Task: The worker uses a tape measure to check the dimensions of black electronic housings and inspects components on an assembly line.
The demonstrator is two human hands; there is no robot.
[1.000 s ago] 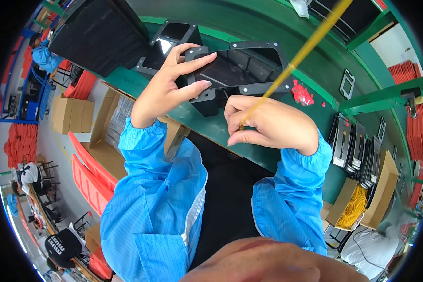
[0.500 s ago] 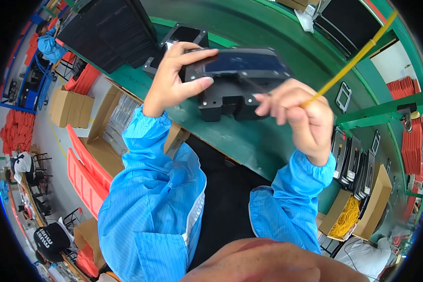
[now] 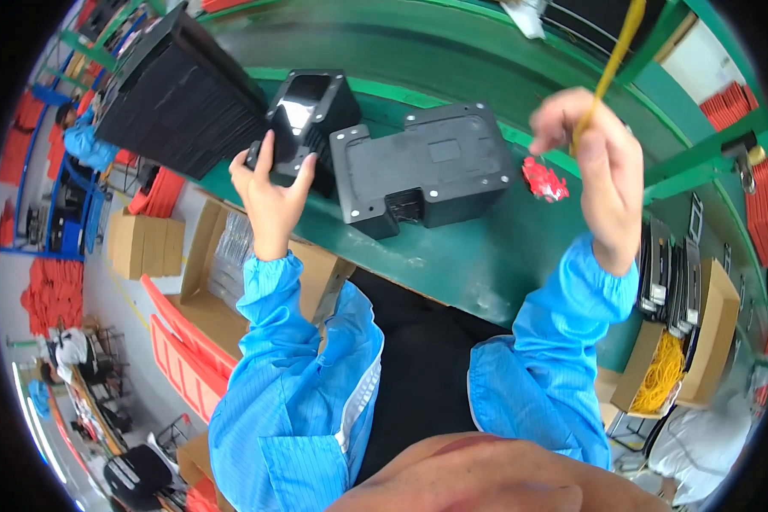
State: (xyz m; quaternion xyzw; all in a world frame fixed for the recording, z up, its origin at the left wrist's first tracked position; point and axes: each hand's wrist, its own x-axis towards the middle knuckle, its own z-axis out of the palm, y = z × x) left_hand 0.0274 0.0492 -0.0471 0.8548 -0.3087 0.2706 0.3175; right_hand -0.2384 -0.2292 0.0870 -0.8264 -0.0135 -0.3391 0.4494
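My left hand (image 3: 269,200) is at the near end of a narrow black block (image 3: 303,119) with a glossy top panel, its thumb and fingers around that end. Right beside it lies a larger black block (image 3: 431,162) on the green bench, matte side up, with silvery round spots along its rim and a notch in its near edge. My right hand (image 3: 602,162) is raised to the right of the larger block, fingers curled around the lower end of a yellow cord (image 3: 610,72). Its fingertips are blurred. Below them lies a crumpled red piece (image 3: 544,181).
A tall stack of black sheets (image 3: 183,98) stands at the back left. An open cardboard box (image 3: 200,273) with clear packaging sits left of the bench (image 3: 384,264). At right are black flat parts (image 3: 666,273) and a box of yellow cords (image 3: 660,375). A person in blue (image 3: 90,141) is far left.
The larger black block, held up before, now lies on the bench with its matte side up. My left hand has moved left to the narrow block; my right hand has moved right and away.
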